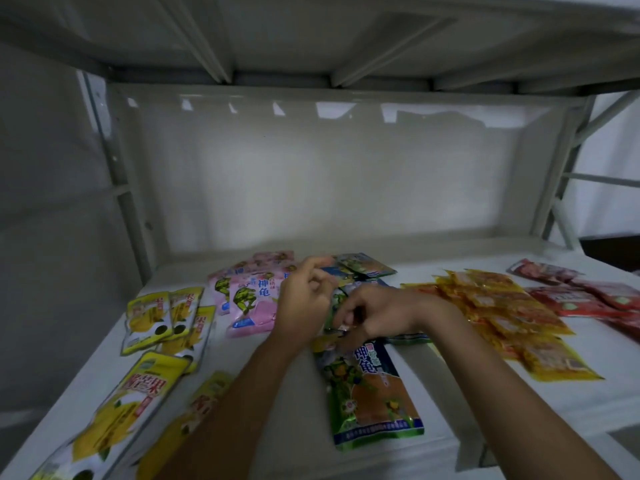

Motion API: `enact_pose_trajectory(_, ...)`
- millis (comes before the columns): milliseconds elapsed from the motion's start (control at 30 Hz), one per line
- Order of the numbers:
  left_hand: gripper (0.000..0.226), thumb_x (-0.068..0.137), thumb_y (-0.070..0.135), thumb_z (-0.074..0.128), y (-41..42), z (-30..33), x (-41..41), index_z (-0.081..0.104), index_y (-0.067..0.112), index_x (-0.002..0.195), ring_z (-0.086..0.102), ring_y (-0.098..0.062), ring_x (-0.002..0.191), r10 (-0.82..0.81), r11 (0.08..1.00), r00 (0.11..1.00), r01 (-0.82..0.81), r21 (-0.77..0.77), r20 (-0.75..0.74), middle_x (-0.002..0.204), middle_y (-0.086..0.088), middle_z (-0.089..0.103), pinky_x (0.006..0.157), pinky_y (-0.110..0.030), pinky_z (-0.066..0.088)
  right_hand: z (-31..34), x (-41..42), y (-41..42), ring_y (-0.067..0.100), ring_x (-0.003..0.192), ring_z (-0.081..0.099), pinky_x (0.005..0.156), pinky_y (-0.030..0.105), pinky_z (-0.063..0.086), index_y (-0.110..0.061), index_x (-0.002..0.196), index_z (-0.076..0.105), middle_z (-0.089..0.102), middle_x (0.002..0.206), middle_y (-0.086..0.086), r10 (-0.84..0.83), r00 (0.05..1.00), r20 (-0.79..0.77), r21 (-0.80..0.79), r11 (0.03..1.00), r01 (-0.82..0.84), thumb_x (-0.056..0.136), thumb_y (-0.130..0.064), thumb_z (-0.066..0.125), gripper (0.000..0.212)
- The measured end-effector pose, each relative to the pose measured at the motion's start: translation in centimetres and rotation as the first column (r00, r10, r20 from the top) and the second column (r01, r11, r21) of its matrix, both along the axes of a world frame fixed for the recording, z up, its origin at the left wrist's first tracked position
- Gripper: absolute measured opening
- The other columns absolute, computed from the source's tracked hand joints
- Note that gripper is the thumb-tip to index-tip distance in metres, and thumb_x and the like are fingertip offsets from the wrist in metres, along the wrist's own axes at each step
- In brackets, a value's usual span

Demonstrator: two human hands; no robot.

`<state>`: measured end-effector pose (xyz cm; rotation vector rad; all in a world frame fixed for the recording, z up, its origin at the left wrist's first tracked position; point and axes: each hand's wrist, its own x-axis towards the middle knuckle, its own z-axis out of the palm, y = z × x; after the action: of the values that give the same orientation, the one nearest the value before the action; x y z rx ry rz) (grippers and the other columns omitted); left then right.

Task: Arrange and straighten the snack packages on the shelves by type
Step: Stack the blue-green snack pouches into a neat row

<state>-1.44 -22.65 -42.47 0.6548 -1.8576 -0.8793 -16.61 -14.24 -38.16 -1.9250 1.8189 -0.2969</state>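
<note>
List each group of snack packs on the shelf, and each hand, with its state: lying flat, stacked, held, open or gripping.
Yellow mango packs: lying flat at the left, some overlapping.
Pink turtle packs: overlapping pile, flat.
Blue-green turtle pack: flat at the front, its top end under the hands.
Orange packs: overlapping row, flat.
Red packs: flat at the far right.
Left hand: fingers curled, pinching a pack's edge.
Right hand: fingers curled on a pack.

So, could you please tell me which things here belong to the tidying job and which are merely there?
Job: yellow mango packs, pink turtle packs, blue-green turtle packs, orange packs, red packs, left hand, right hand.
Merely there: shelf, upper shelf's underside.
</note>
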Motion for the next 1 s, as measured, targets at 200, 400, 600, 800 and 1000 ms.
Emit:
enact_pose_trajectory(200,0.031,0.097,-0.004,0.051,-2.5,-0.9,0.0,0.068,0.018,0.112,0.061,-0.014,0.051,0.031,0.999,0.996,-0.028,-0.037,0.078,0.066,-0.006,0.066,0.058,-0.034,0.052,-1.4,0.5,-0.7,0.009,0.089,0.060,0.078,0.036,0.051,-0.042,0.100,0.069,0.061,0.097,-0.019,0.055,0.995,-0.083,-0.021,0.998,-0.057,0.077,-0.046,0.090,0.031)
enact_pose_trajectory(400,0.037,0.098,-0.004,0.052,-3.6,-1.0,-0.2,0.069,0.029,0.097,0.063,-0.017,0.048,0.030,0.999,0.997,-0.029,-0.017,0.069,0.063,0.003,0.067,0.052,-0.037,0.054,-1.3,1.3,-2.3,0.019,0.096,0.064,0.079,0.034,0.052,-0.025,0.107,0.075,0.067,0.106,-0.004,0.050,0.994,-0.099,0.011,0.999,-0.050,0.085,-0.032,0.087,0.026)
enact_pose_trajectory(600,0.015,0.102,0.005,0.060,-3.4,-1.2,0.2,0.074,0.011,0.099,0.064,-0.015,0.064,-0.107,0.983,0.993,0.114,0.143,-0.050,0.070,0.000,0.070,0.061,-0.032,0.053,-1.3,0.2,-3.2,0.013,0.062,0.052,0.071,0.031,0.045,-0.030,0.069,0.068,0.062,0.066,-0.005,0.065,0.961,0.269,-0.041,0.998,-0.056,0.094,-0.012,0.078,0.032)
enact_pose_trajectory(800,0.034,0.091,0.042,0.069,-3.1,0.6,1.0,0.070,0.016,0.070,0.051,-0.017,0.047,-0.221,0.785,0.942,0.325,0.528,-0.250,0.060,-0.011,0.052,0.048,-0.021,0.039,-1.0,-2.1,-3.3,0.013,0.067,0.069,0.065,0.021,0.053,-0.008,0.092,0.074,0.076,0.083,0.013,-0.026,0.680,0.733,-0.233,0.929,0.287,0.090,-0.002,0.079,0.008)
enact_pose_trajectory(1000,0.022,0.090,0.016,0.081,-2.3,-0.8,1.0,0.070,-0.001,0.082,0.075,-0.032,0.084,-0.330,0.858,0.942,0.272,0.435,0.062,0.089,-0.022,0.077,0.076,-0.033,0.052,-2.6,-2.8,-3.9,0.018,0.073,0.071,0.068,0.027,0.055,-0.010,0.089,0.077,0.077,0.080,0.005,-0.092,0.500,0.861,-0.262,0.763,0.591,0.088,-0.008,0.082,0.006)
